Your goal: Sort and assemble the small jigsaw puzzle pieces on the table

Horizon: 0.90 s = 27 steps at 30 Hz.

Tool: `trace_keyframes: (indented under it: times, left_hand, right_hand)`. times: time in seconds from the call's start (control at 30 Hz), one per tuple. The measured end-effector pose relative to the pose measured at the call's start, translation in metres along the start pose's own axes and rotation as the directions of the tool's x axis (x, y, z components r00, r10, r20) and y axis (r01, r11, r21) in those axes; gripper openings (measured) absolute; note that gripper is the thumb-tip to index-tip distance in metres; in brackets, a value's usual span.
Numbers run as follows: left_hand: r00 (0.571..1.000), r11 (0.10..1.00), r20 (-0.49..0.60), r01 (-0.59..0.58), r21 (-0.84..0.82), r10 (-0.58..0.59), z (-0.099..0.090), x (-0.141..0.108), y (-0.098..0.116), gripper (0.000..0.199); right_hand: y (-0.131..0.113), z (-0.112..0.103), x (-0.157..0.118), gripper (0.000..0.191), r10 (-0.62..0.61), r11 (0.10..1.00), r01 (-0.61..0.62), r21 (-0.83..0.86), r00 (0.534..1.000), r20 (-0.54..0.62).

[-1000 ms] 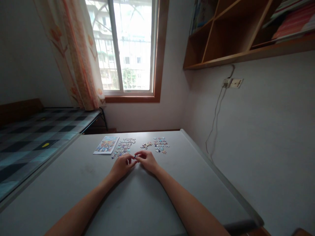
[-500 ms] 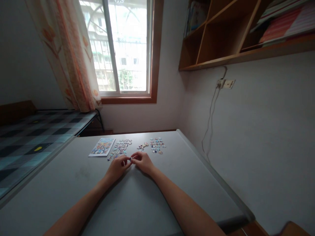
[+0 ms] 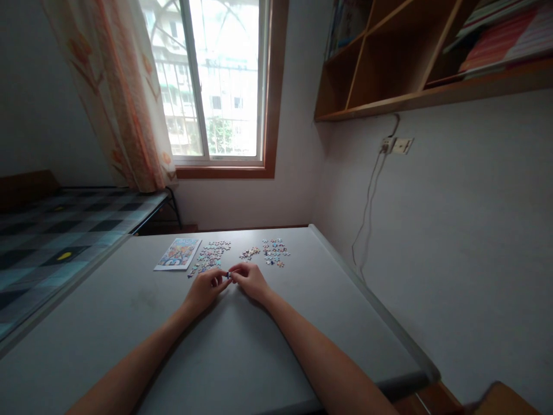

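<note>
My left hand (image 3: 207,286) and my right hand (image 3: 250,280) meet above the pale table (image 3: 233,357), fingertips pinched on a small dark-and-white puzzle piece (image 3: 228,275) between them. Just beyond my left hand lies a spread of loose puzzle pieces (image 3: 211,255). A small cluster of pieces (image 3: 249,252) sits behind my right hand, and another group (image 3: 275,252) is farther right. The colourful picture sheet (image 3: 178,254) lies flat to the left of the pieces.
A bed (image 3: 82,230) with a checked cover stands at the left, beside a curtain (image 3: 125,92) and window. Wooden shelves (image 3: 393,63) hang on the right wall above a socket (image 3: 402,145) with a cable. Part of a wooden chair (image 3: 501,400) shows at bottom right.
The view has shifted slightly, so the table and pieces appear a little higher. Both hands stay together, with the small piece between their fingertips showing slightly more.
</note>
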State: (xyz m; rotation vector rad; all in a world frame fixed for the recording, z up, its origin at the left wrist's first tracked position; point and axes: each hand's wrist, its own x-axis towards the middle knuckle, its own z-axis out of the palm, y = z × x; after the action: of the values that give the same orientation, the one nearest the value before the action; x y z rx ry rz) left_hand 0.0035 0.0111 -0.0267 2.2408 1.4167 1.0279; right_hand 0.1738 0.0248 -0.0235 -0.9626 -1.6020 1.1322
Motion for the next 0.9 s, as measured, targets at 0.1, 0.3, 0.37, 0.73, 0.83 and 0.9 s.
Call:
trace_keyframes:
  times: [0.1,0.3,0.37,0.73,0.83,0.9]
  left_hand:
    - [1.000,1.000,0.006,0.021,0.006,-0.021,0.000,-0.001,0.001,0.024]
    - [0.998,0.997,0.047,0.036,0.065,-0.039,-0.004,0.000,0.005,0.026]
    - [0.997,0.997,0.062,0.030,0.065,-0.034,-0.005,0.000,0.006,0.027]
    - [0.999,0.995,0.038,0.031,0.096,-0.035,-0.006,0.001,0.006,0.028]
    - [0.999,0.989,0.035,0.036,0.141,-0.041,-0.007,0.001,0.004,0.028]
    - [0.998,0.984,0.031,0.046,0.171,-0.052,-0.008,0.001,0.002,0.028]
  right_hand:
    - [-0.002,-0.001,0.000,0.017,-0.011,0.998,0.012,-0.059,1.000,0.011]
    - [-0.004,-0.003,-0.001,0.021,-0.055,0.964,0.063,-0.258,0.998,0.038]
    - [-0.005,-0.004,-0.002,0.021,-0.069,0.946,0.082,-0.314,0.996,0.051]
    - [-0.004,-0.020,0.000,0.020,-0.085,0.913,0.100,-0.395,0.995,0.055]
    - [-0.006,-0.017,-0.002,0.023,-0.106,0.881,0.130,-0.455,0.991,0.078]
    - [-0.007,-0.015,-0.003,0.021,-0.117,0.866,0.147,-0.479,0.989,0.092]
